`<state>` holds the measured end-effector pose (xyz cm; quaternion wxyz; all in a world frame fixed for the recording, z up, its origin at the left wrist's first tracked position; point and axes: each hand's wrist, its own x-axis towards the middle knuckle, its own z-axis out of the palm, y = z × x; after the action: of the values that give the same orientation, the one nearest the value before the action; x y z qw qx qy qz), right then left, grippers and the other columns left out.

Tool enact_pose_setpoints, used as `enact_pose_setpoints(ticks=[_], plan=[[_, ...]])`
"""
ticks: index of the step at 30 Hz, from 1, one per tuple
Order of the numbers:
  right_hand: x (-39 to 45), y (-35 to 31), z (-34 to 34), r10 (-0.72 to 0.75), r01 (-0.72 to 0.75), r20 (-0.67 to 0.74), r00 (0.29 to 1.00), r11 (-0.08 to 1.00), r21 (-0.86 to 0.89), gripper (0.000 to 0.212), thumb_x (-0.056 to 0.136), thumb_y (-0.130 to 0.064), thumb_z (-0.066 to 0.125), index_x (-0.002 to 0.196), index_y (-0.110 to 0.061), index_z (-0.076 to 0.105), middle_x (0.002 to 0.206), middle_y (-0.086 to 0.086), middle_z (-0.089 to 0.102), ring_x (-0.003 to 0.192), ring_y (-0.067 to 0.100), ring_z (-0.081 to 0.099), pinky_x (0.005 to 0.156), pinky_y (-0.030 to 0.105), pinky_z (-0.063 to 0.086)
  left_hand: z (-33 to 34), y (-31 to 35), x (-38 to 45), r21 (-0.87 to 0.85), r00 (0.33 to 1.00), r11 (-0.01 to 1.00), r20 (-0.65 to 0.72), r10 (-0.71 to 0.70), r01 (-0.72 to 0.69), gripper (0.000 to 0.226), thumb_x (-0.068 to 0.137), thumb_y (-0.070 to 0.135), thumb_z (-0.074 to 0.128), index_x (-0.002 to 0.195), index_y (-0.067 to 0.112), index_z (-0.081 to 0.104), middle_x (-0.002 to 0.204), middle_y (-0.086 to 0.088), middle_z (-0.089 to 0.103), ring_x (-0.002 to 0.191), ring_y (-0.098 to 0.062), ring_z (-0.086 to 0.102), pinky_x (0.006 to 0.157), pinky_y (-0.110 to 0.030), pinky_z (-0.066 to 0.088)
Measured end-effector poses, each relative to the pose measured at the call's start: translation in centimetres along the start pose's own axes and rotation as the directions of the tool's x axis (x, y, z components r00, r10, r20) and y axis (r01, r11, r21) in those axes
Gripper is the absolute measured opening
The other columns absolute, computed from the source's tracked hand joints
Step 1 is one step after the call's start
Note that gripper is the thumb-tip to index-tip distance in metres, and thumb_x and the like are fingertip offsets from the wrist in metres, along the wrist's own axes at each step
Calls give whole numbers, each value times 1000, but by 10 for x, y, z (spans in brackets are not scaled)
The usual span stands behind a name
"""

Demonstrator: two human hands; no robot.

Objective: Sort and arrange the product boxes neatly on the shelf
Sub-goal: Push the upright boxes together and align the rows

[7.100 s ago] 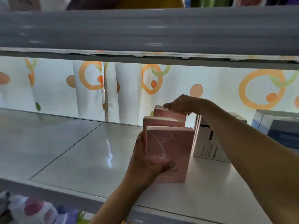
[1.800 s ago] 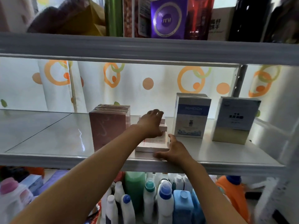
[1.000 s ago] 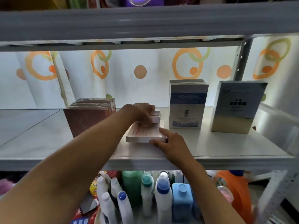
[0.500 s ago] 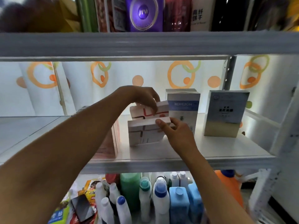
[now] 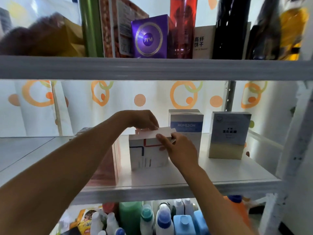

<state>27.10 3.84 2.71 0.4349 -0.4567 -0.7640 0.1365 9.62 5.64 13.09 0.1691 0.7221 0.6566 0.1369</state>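
A white box with red and blue lines [image 5: 147, 155] stands upright on the white middle shelf [image 5: 220, 168]. My right hand [image 5: 179, 150] holds its upper right corner with fingers on the front face. Another white box [image 5: 163, 132] sits behind it, tilted, and my left hand [image 5: 144, 119] grips its top from above. A row of pink boxes [image 5: 108, 167] stands to the left, partly hidden by my left arm. To the right stand a blue-banded white box [image 5: 186, 126] and a grey-and-gold box [image 5: 228, 134].
The shelf above [image 5: 152, 68] carries a purple box [image 5: 149, 38], a red bottle and other packages. Below are several detergent bottles [image 5: 162, 217]. A white upright post [image 5: 291, 150] bounds the right side. A curtain with orange circles hangs behind.
The white boxes, lying flat a second ago, have been lifted; the front one now stands upright on the shelf. Both hands stayed on them.
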Motion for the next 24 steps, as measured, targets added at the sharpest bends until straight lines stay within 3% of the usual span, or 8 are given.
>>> enact_pose_setpoints(ticks=[4, 8, 11, 15, 18, 21, 23, 24], plan=[[6, 4, 10, 11, -11, 0, 1000, 999, 32, 71, 73, -84, 35, 104, -26, 63, 97, -10, 71, 82, 14, 68, 70, 24, 50, 1, -4, 1, -48, 999, 998, 11, -43, 43, 35, 98, 39, 50, 117, 17, 68, 115, 0, 68, 103, -18, 62, 98, -37, 49], [11, 7, 14, 35, -35, 6, 999, 996, 86, 65, 72, -83, 36, 97, -28, 59, 85, -16, 65, 69, 6, 60, 69, 23, 50, -9, 0, -12, -45, 933, 996, 354, -55, 75, 63, 84, 67, 48, 127, 22, 56, 122, -3, 65, 112, -21, 61, 99, -39, 50], [14, 10, 16, 60, -62, 20, 998, 983, 175, 59, 72, -79, 39, 95, -28, 58, 74, -24, 58, 65, 1, 57, 66, 20, 48, -17, -4, -16, -43, 869, 996, 493, -45, 76, 75, 73, 62, 68, 134, 25, 47, 129, -5, 60, 119, -25, 58, 101, -44, 49], [19, 18, 20, 87, -90, 25, 996, 958, 271, 67, 71, -81, 42, 96, -22, 63, 81, -12, 67, 74, 12, 66, 71, 27, 56, -11, -4, -12, 56, 907, 994, 408, -104, 90, 69, 75, 19, 81, 133, 26, 45, 123, -4, 63, 110, -26, 63, 96, -42, 53], [18, 19, 22, 136, -136, 26, 990, 931, 338, 72, 69, -81, 43, 105, -21, 59, 90, -7, 68, 81, 14, 67, 71, 24, 55, -7, -1, -13, 87, 944, 994, 316, -89, 65, 63, 77, 16, 78, 130, 25, 46, 121, -3, 61, 106, -24, 63, 93, -38, 55], [7, 23, 22, 242, -205, -49, 969, 899, 387, 83, 68, -82, 40, 123, -20, 44, 97, -4, 61, 82, 10, 61, 65, 16, 46, -10, -3, -16, 38, 961, 998, 271, -54, 45, 59, 77, 12, 74, 129, 23, 48, 119, -2, 61, 103, -24, 64, 85, -34, 58], [-3, 30, 25, 190, -147, -64, 980, 897, 416, 96, 63, -93, 38, 131, -26, 34, 108, -7, 55, 93, 12, 59, 73, 20, 48, -14, -4, -17, 10, 967, 1000, 254, -19, 17, 59, 76, 11, 73, 129, 24, 49, 117, -1, 62, 103, -24, 63, 81, -32, 58], [-5, 35, 25, 141, -123, -4, 990, 879, 461, 94, 61, -93, 43, 132, -32, 33, 115, -11, 54, 101, 11, 59, 78, 23, 51, -15, -4, -16, -5, 967, 1000, 254, -2, 3, 58, 77, 12, 73, 128, 24, 49, 117, -1, 62, 104, -25, 63, 82, -32, 57]])
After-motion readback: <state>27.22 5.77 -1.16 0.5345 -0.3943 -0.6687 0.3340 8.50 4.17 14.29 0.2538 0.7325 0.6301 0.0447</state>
